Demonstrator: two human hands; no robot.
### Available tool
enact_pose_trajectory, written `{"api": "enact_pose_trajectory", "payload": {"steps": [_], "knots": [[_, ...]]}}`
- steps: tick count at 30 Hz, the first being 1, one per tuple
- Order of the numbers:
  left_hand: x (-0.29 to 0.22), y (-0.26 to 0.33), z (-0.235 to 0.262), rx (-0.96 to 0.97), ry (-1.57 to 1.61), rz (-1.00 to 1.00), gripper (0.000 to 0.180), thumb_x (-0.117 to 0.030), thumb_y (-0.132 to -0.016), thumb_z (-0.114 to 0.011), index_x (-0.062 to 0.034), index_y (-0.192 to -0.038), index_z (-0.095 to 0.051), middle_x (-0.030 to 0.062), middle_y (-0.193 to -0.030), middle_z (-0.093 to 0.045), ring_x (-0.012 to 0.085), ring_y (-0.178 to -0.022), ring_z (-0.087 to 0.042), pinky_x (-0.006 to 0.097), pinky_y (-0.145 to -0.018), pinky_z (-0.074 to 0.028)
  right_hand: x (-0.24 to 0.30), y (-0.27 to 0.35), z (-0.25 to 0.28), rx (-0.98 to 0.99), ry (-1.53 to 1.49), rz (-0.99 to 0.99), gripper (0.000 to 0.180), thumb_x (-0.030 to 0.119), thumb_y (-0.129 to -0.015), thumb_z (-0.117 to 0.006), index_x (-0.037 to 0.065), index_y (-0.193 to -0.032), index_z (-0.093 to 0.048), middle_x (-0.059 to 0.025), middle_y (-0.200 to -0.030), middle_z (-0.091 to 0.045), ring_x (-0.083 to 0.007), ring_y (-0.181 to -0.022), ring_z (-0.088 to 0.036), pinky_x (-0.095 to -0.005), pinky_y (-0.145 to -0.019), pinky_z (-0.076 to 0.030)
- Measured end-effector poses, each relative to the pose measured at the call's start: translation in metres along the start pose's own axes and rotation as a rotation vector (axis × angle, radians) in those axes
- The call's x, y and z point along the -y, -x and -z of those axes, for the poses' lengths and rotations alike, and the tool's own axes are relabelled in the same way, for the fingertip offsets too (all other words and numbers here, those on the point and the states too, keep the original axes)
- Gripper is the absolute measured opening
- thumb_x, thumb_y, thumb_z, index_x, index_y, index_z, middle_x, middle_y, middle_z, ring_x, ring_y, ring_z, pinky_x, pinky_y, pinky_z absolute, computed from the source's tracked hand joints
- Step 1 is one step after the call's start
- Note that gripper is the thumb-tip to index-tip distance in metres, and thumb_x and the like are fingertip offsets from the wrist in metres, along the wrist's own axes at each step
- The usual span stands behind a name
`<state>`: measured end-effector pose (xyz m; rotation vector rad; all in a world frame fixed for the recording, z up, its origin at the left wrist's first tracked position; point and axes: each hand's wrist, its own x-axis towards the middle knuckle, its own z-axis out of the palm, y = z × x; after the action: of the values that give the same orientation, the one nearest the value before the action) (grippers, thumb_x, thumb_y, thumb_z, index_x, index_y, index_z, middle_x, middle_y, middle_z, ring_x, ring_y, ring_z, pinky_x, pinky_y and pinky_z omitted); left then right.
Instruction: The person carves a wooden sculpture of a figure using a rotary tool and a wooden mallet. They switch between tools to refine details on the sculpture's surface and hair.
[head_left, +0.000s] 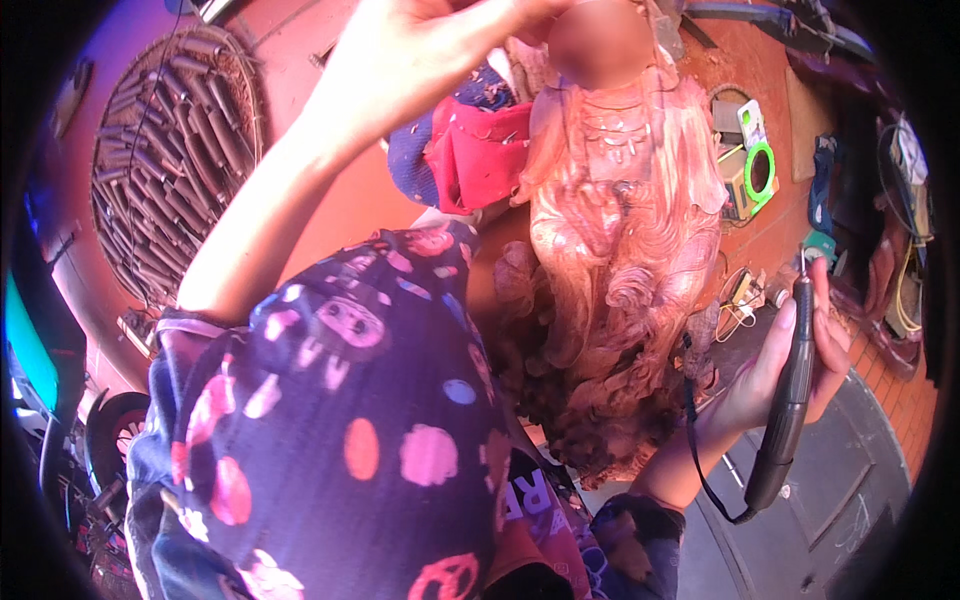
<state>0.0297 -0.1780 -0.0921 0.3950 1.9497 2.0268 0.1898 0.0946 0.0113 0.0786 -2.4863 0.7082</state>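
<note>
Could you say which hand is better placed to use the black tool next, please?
Probably the right hand: it holds the black tool beside the carving; the left hand is near the carving's head.

the statue (625, 210) looks like carved wood, smooth and glossy over the folds, its base (610, 425) duller and rough. the hand tool (785, 410) has a dark casing, apparently plastic, mostly matt with a soft sheen, and a thin, shiny metal tip (803, 263). the printed sleeve (400, 390) is soft, matt cloth. the green ring (761, 172) looks like smooth plastic; the floor tiles (340, 225) look smooth, with a low sheen.
</note>
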Motion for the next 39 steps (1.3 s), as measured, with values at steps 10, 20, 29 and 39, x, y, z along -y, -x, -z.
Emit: {"api": "enact_pose_trajectory", "payload": {"steps": [10,20,29,39], "knots": [[0.168,0.105,0.135,-0.52,-0.848,0.058,0.027,-0.024,-0.095,-0.059,-0.007,-0.114,-0.067,0.0103,-0.111,-0.067,0.0218,-0.104,-0.064,0.031,-0.09,-0.049,0.027,0.032,0.011,-0.122,-0.353,-0.424,0.022,0.008,-0.081,-0.062,0.005,-0.096,-0.046,-0.0078,-0.095,-0.044,-0.0496,-0.114,-0.055,-0.0616,-0.105,-0.039],[0.231,0.136,0.13,-0.321,-1.519,0.131,0.05,-0.031,-0.097,-0.049,-0.0238,-0.146,-0.039,-0.001,-0.155,-0.031,0.0373,-0.139,-0.031,0.049,-0.108,-0.033,0.017,0.032,0.015,-0.135,-0.626,-0.591,0.032,0.012,-0.083,-0.068,0.008,-0.111,-0.055,-0.0124,-0.113,-0.059,-0.0447,-0.127,-0.047,-0.0632,-0.11,-0.03],[0.229,0.136,0.129,-0.309,-1.518,0.176,0.051,-0.031,-0.097,-0.051,-0.0252,-0.146,-0.039,-0.0018,-0.155,-0.031,0.0364,-0.139,-0.032,0.05,-0.107,-0.035,0.024,0.026,0.007,-0.159,-0.801,-0.637,0.028,0.004,-0.085,-0.062,0.004,-0.112,-0.058,-0.0171,-0.114,-0.059,-0.0436,-0.126,-0.047,-0.0622,-0.113,-0.026],[0.229,0.135,0.128,-0.318,-1.515,0.158,0.052,-0.03,-0.097,-0.05,-0.0256,-0.147,-0.036,-0.0008,-0.156,-0.028,0.0357,-0.141,-0.029,0.05,-0.107,-0.035,0.04,0.041,0.008,-0.274,-0.674,-0.635,0.025,0.006,-0.083,-0.065,0.002,-0.106,-0.055,-0.0149,-0.113,-0.06,-0.0418,-0.122,-0.052,-0.0596,-0.112,-0.031]]}}
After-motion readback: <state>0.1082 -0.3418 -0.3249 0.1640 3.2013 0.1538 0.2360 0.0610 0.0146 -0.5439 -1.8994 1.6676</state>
